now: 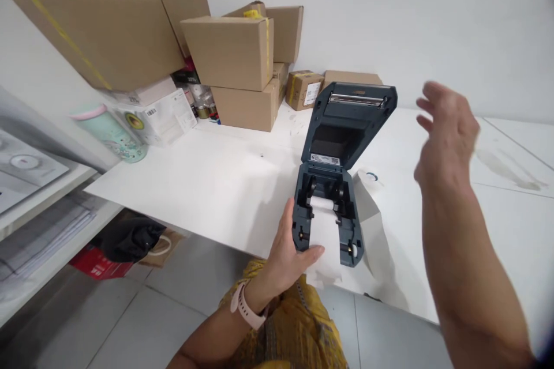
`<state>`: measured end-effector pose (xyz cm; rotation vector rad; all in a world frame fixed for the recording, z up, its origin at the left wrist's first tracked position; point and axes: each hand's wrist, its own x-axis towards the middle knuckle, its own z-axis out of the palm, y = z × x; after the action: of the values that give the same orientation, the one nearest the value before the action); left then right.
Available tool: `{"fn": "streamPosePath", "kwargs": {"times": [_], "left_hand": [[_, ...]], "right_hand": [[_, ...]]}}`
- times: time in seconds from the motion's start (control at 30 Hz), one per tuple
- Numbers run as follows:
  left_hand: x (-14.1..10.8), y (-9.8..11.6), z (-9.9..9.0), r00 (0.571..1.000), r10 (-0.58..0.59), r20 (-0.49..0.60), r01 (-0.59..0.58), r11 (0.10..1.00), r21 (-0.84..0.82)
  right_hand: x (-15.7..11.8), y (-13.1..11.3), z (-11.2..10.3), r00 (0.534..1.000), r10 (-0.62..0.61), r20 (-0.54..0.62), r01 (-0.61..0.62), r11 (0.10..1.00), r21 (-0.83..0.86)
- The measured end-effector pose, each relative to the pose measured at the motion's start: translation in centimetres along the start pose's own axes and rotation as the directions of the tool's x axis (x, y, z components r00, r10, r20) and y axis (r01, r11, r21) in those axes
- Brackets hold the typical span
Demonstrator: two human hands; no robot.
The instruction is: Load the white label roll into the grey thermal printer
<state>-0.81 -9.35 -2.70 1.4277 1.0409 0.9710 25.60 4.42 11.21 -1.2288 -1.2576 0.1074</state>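
White paper runs lengthwise toward me from the printer on the tabletop; my left hand nearer, spread at its left side, thumb over paper; right hand empty, loose-fingered, raised well right.

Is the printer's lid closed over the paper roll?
No, the lid stands raised at the far end of the printer, leaving the white paper roll exposed.
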Motion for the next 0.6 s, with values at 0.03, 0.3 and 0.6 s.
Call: {"fn": "streamPosePath", "kwargs": {"times": [0.03, 0.3, 0.6], "left_hand": [[-0.1, -0.2, 0.1, 1.0, -0.022, -0.003, 0.021, 0.999, -0.029], [-0.2, -0.5, 0.3, 0.999, -0.045, -0.004, 0.044, 0.995, -0.09], [-0.1, -1.7, 0.3, 0.999, 0.045, 0.012, -0.043, 0.992, -0.122]], "right_hand": [[2.8, 0.6, 1.0, 0.998, 0.015, 0.069, -0.016, 1.0, 0.014], [1.5, 1.1, 2.0, 0.966, -0.108, 0.237, 0.112, 0.994, -0.003], [-17.2, -0.3, -3.4, 0.844, -0.428, 0.323, 0.448, 0.894, 0.016]]}}
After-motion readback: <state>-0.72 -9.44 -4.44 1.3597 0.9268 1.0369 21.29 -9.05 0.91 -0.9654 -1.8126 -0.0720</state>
